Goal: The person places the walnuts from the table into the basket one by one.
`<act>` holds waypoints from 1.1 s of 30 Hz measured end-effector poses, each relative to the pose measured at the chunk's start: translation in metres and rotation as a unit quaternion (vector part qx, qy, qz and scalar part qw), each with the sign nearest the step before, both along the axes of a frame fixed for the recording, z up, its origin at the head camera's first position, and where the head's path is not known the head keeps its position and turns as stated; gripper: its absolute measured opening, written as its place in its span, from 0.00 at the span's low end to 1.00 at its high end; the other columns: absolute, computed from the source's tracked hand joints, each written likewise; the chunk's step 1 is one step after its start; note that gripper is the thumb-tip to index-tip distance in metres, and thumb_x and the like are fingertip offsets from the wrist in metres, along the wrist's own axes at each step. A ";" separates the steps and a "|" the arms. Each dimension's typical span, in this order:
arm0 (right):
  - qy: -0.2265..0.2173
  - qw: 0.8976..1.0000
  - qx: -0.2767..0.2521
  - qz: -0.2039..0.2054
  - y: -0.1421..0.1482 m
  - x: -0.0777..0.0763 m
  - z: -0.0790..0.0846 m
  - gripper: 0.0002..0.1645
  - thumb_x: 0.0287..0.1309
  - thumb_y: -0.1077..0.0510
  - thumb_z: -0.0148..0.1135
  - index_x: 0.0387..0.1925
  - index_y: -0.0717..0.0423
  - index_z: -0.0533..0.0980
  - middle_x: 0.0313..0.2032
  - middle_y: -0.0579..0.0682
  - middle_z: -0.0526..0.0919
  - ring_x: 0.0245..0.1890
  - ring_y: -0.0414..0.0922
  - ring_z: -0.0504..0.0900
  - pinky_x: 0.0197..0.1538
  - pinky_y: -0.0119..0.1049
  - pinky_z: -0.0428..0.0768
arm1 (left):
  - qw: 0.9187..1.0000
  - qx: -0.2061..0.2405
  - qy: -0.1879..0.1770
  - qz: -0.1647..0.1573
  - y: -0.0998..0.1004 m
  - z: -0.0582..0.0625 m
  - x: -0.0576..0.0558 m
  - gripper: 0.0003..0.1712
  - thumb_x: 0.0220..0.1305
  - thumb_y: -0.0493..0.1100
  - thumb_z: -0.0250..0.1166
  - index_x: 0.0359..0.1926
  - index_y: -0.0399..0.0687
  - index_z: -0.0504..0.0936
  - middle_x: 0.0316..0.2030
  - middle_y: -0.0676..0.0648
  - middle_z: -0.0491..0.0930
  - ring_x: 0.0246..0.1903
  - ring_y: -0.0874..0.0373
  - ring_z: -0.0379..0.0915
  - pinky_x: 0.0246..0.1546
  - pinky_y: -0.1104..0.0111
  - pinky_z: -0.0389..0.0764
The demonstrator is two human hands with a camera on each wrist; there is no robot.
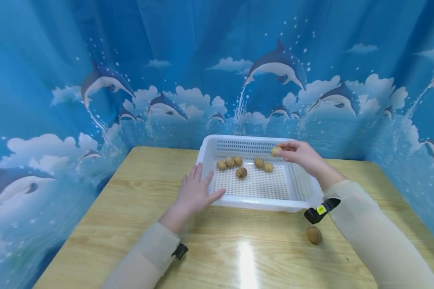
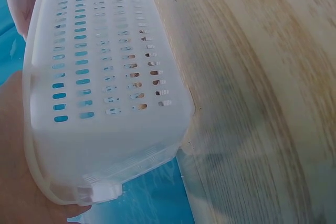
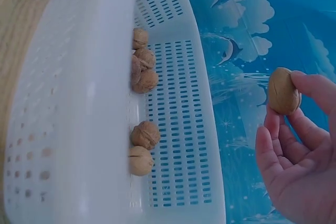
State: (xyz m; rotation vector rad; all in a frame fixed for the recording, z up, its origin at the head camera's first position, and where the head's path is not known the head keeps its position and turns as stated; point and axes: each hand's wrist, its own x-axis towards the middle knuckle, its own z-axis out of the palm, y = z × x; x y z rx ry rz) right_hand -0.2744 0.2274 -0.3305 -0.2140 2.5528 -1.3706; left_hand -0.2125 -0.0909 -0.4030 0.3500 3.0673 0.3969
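A white plastic basket (image 1: pixel 253 203) with slotted walls sits at the back of the table, several walnuts (image 1: pixel 241 173) lying on its floor. Above its right rear part, my right hand (image 1: pixel 299 155) pinches a walnut (image 3: pixel 284 91) between thumb and fingertips, as the right wrist view shows closely. My left hand (image 1: pixel 197 190) rests at the basket's front left corner, its fingers spread and fairly straight over the rim. In the left wrist view, only part of that hand (image 2: pixel 13 145) shows behind the basket wall.
Another walnut (image 1: pixel 314 235) lies on the wooden table (image 1: pixel 144 192), in front of the basket's right end and beside the right sleeve. A blue curtain (image 1: pixel 188 48) printed with dolphins hangs close behind the table and along its sides.
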 end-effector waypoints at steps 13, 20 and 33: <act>-0.029 0.999 0.020 0.002 -0.026 -0.042 -0.003 0.44 0.52 0.36 0.62 0.64 0.56 0.65 0.61 0.57 0.68 0.60 0.55 0.67 0.60 0.51 0.67 | 1.000 -0.003 0.012 -0.003 -0.001 -0.001 -0.002 0.48 0.58 0.76 0.43 0.71 0.52 0.57 0.72 0.38 0.37 0.70 0.43 0.30 0.65 0.45 0.41; -0.044 0.999 0.009 0.008 -0.037 -0.062 -0.017 0.39 0.56 0.41 0.61 0.63 0.57 0.65 0.61 0.57 0.67 0.61 0.55 0.65 0.61 0.53 0.65 | 1.000 -0.007 0.006 0.003 0.000 -0.001 -0.002 0.48 0.58 0.76 0.42 0.71 0.53 0.56 0.72 0.39 0.36 0.70 0.43 0.29 0.65 0.45 0.40; -0.087 0.995 0.021 -0.032 -0.051 -0.074 -0.036 0.32 0.63 0.45 0.55 0.62 0.57 0.65 0.59 0.57 0.69 0.56 0.54 0.71 0.60 0.51 0.67 | 1.000 -0.006 0.015 -0.001 0.000 -0.002 0.001 0.48 0.58 0.76 0.42 0.70 0.53 0.57 0.72 0.39 0.38 0.70 0.43 0.31 0.65 0.45 0.42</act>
